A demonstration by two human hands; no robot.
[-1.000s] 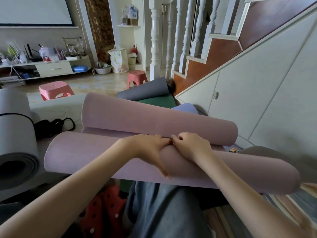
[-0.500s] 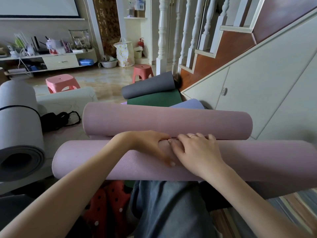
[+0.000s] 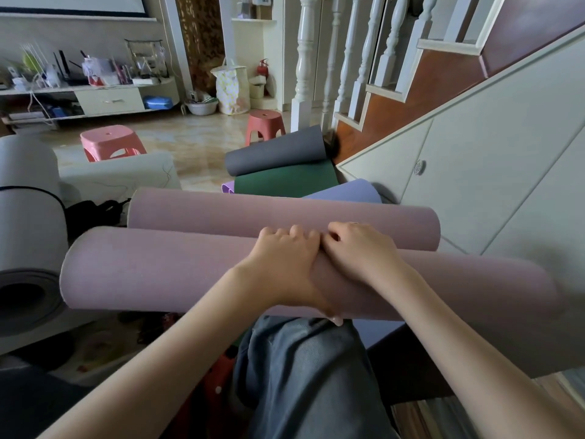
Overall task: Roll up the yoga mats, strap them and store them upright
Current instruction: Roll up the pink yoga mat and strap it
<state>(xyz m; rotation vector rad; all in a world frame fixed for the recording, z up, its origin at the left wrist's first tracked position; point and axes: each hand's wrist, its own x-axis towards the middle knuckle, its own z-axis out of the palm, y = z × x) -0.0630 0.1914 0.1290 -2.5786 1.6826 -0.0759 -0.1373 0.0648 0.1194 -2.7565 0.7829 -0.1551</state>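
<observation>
A pink yoga mat (image 3: 152, 270) lies across my lap, rolled into a thick tube at the near end while its far end (image 3: 285, 213) curls up in a second roll. My left hand (image 3: 285, 264) wraps over the top of the near roll, thumb low on its front. My right hand (image 3: 357, 251) presses beside it, fingers curled on the roll's top. A grey rolled mat (image 3: 28, 236) with a black strap around it lies at the left. Black straps (image 3: 91, 213) sit in a heap behind it.
Grey (image 3: 275, 150), green (image 3: 285, 182) and lilac (image 3: 345, 193) mats lie overlapping on the floor by the white stair cabinet (image 3: 490, 172). Two pink plastic stools (image 3: 109, 144) (image 3: 264, 125) stand on the tiled floor. Stair balusters rise behind. My jeans-clad leg (image 3: 304, 375) is below the mat.
Both hands have shifted up over the top of the near roll, fingers curling in. The roll has turned forward, closer to the curled far end.
</observation>
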